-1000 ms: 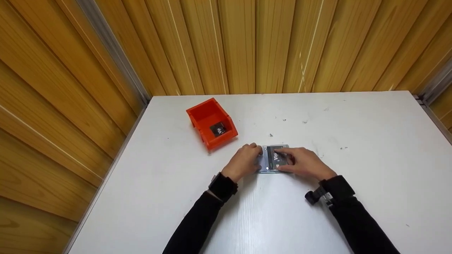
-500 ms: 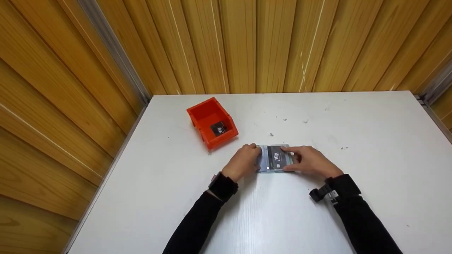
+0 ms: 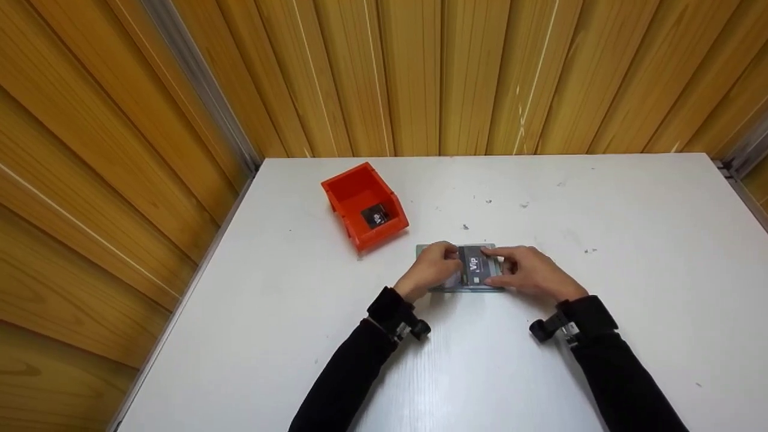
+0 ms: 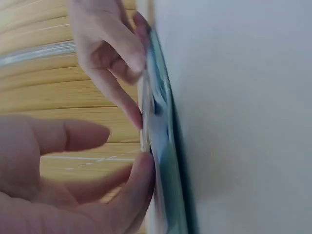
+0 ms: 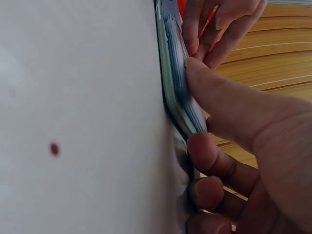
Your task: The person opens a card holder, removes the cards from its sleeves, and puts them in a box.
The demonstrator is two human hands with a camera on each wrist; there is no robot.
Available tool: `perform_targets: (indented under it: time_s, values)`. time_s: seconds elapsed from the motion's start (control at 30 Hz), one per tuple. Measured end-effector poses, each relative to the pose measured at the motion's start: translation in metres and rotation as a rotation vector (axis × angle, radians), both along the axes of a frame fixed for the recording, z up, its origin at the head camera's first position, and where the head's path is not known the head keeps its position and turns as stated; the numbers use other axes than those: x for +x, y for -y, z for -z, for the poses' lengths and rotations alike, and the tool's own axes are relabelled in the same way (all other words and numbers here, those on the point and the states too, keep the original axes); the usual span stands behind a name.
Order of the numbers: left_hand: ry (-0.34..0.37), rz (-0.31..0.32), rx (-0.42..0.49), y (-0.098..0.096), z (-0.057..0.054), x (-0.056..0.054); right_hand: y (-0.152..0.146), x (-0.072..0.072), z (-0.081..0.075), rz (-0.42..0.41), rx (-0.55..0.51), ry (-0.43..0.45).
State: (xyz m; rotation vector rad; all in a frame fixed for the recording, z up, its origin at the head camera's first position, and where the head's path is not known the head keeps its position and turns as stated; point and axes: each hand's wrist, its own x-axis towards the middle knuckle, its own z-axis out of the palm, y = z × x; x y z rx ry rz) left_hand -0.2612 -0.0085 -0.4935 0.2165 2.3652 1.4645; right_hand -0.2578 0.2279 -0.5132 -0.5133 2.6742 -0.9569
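A flat card holder [image 3: 468,290] with a stack of thin pages [image 5: 176,63] lies on the white table between both hands. A dark card [image 3: 475,264] printed "Vip" sits on its right part; whether it is inside a sleeve cannot be told. At the card's right end, my right hand [image 3: 528,270] pinches it between thumb and index finger, the thumb over the page edges in the right wrist view. My left hand [image 3: 432,268] rests a fingertip on the holder's left part. In the left wrist view its thumb and fingers stand apart with nothing between them.
Beyond the hands to the left stands an orange open-front bin [image 3: 354,210] with another dark "Vip" card [image 3: 375,215] inside. A wood-patterned wall [image 3: 408,78] closes off the table's far side. Small dark marks [image 3: 465,227] spot the tabletop.
My right hand's fingers have slid from over the card to its right end. My left hand has turned and shifted right onto the holder, uncovering its left corner. The view has shifted slightly.
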Motion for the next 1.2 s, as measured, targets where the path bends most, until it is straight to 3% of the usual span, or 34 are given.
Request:
perform_targets:
  time_s: [0.13,0.3,0.43,0.6,0.67,0.97,1.2]
  values:
    - [0.156,-0.091,0.141,0.000,0.000,-0.005,0.000,0.001,0.001,0.009,-0.003,0.001]
    - [0.222,-0.117,0.145,-0.002,0.002,-0.010,0.001,0.001,0.005,-0.014,-0.025,0.006]
    - [0.216,-0.098,0.102,-0.007,0.001,-0.013,-0.001,0.001,0.003,0.000,-0.031,0.006]
    - [0.092,-0.085,-0.042,-0.014,0.001,-0.013,-0.002,-0.001,-0.001,-0.003,-0.029,-0.017]
    - [0.071,-0.091,-0.058,-0.015,0.003,-0.013,-0.002,-0.001,0.000,-0.010,-0.028,-0.024]
    - [0.100,-0.060,0.039,-0.011,0.012,-0.015,0.000,-0.002,0.004,-0.001,-0.031,-0.017]
    - [0.165,-0.010,0.134,-0.004,0.012,-0.018,-0.001,-0.002,0.005,-0.002,-0.029,-0.009]
